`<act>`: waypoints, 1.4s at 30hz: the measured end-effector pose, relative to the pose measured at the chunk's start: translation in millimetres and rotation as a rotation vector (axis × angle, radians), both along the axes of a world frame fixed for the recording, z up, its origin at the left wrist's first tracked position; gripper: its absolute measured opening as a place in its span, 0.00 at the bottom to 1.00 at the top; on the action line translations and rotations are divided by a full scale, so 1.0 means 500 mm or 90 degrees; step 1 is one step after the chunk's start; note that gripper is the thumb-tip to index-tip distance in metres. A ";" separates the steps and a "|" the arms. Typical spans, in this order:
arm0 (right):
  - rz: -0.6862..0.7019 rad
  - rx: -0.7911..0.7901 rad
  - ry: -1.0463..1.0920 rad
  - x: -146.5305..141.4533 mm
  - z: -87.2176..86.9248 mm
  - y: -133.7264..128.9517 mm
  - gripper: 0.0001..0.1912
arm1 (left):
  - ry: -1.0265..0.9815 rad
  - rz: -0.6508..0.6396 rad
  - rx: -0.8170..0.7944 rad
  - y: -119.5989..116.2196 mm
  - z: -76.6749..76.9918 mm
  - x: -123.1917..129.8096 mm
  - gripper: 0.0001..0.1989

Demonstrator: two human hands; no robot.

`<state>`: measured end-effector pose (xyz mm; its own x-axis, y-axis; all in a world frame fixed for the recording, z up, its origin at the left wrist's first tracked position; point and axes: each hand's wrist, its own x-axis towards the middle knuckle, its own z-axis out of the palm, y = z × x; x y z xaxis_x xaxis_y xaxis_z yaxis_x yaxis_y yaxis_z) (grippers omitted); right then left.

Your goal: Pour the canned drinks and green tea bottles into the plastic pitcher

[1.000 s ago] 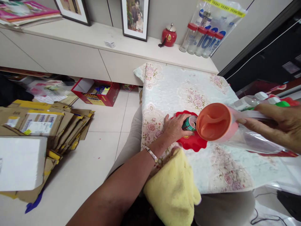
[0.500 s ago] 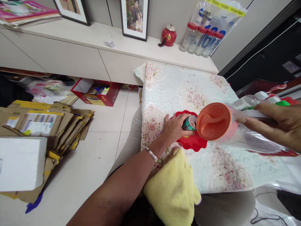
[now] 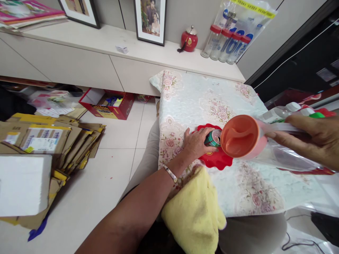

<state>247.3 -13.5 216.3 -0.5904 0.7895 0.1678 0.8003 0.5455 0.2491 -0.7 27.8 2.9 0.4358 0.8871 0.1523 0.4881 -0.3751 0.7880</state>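
Note:
My left hand (image 3: 197, 143) is wrapped round a green can (image 3: 213, 138) that leans over the red scalloped plate (image 3: 218, 160). In my right hand (image 3: 312, 137), at the right edge, is the pale handle of a clear pitcher with an orange lid (image 3: 240, 136). The lid faces me, tilted toward the can, and its edge is close to the can's top. Whether they touch, or whether anything flows, I cannot tell. A yellow cloth (image 3: 194, 211) lies at the near edge of the table, below my left wrist.
A flowered cloth covers the table (image 3: 196, 95). Bottles (image 3: 280, 113) stand behind my right hand. On the cabinet (image 3: 87, 42) are picture frames, a red jar (image 3: 189, 39) and lidded glass jars (image 3: 225, 44). Flattened cartons (image 3: 76, 141) and a white foam box (image 3: 23, 183) are at the left.

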 end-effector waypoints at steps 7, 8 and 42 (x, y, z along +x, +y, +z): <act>-0.041 -0.016 0.015 0.008 -0.005 0.002 0.28 | 0.003 -0.001 -0.009 -0.001 0.002 0.000 0.32; -0.050 -0.014 0.017 0.009 -0.006 0.002 0.29 | 0.003 -0.001 -0.008 -0.001 0.003 -0.001 0.32; -0.011 -0.004 -0.002 0.004 -0.003 0.000 0.26 | -0.005 0.001 -0.003 -0.001 0.002 0.000 0.33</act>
<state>249.4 -13.7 214.7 -0.5775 0.8004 0.1607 0.8086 0.5336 0.2478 -0.8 27.1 3.9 0.4336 0.8884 0.1510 0.4827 -0.3705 0.7936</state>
